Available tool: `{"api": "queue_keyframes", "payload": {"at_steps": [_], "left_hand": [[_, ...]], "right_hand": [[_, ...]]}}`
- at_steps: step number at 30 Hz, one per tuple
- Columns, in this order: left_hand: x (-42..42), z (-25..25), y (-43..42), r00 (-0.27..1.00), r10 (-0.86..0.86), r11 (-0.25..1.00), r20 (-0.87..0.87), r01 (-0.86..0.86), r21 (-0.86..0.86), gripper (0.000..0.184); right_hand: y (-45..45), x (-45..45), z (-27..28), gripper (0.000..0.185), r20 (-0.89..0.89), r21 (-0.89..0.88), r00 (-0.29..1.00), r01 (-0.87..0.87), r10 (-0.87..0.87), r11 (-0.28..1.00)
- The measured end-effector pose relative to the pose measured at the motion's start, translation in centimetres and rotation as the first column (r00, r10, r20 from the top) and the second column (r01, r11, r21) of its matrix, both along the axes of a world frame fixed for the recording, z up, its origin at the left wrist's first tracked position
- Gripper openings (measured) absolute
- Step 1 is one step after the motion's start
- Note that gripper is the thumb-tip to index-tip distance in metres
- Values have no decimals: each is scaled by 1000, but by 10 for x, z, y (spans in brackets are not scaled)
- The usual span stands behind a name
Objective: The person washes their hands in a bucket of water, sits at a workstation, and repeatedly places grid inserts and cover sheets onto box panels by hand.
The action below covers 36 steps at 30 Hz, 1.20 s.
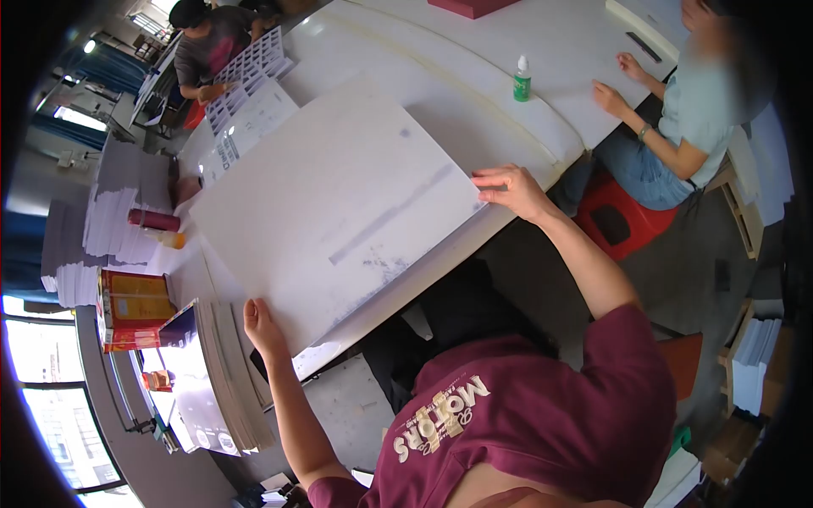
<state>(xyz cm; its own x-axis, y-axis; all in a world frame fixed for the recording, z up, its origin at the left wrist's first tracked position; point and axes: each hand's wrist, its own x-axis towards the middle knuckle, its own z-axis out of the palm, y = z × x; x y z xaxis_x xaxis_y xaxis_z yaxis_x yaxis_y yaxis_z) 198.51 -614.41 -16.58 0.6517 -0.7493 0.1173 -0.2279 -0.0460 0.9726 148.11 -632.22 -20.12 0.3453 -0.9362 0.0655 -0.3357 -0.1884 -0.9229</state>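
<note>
A large white sheet (pixel 313 186), stiff like card, lies flat over the table with grey smudges and a faint grey strip on its face. At its right corner my right hand (pixel 512 191) pinches the edge, thumb and fingers on either side. My left hand (pixel 263 327) is closed at the sheet's near left edge; part of its fingers is hidden from me. Beneath and beyond the sheet stretches the white table (pixel 377 46).
A stack of printed sheets (pixel 224 381) stands left of my left hand, beside a red and yellow tin (pixel 131 309). Tall paper stacks (pixel 127 199) rise behind. A green bottle (pixel 522 80) stands on the table. One person sits on a red stool (pixel 622 216); another handles white lattice pieces (pixel 246 80).
</note>
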Motion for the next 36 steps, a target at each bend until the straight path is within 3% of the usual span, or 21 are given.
{"api": "queue_keyframes", "payload": {"at_steps": [6, 21, 22, 25, 30, 36], "left_hand": [[12, -7, -1, 1000, -26, 999, 8, 26, 27, 20], [-8, 11, -4, 991, -25, 995, 130, 11, 103, 24], [-9, 13, -4, 991, -23, 993, 131, 8, 118, 24], [-8, 13, -5, 992, -13, 994, 125, -1, 111, 23], [-16, 11, -7, 995, 14, 997, 97, -21, 72, 23], [-18, 5, -9, 989, 70, 992, 134, -84, 99, 27]], "right_hand": [[5, 0, 5, 33, -158, -137, 987, -9, -13, 990], [12, 8, 6, 28, -189, -227, 980, 22, -66, 974], [13, 9, 4, 29, -185, -251, 981, 10, -58, 968], [25, 15, 17, 32, -413, -417, 891, -1, -188, 909], [47, 31, 22, 39, -416, -695, 842, -51, -344, 717], [96, 67, 7, 76, -513, -596, 857, -329, -33, 732]]}}
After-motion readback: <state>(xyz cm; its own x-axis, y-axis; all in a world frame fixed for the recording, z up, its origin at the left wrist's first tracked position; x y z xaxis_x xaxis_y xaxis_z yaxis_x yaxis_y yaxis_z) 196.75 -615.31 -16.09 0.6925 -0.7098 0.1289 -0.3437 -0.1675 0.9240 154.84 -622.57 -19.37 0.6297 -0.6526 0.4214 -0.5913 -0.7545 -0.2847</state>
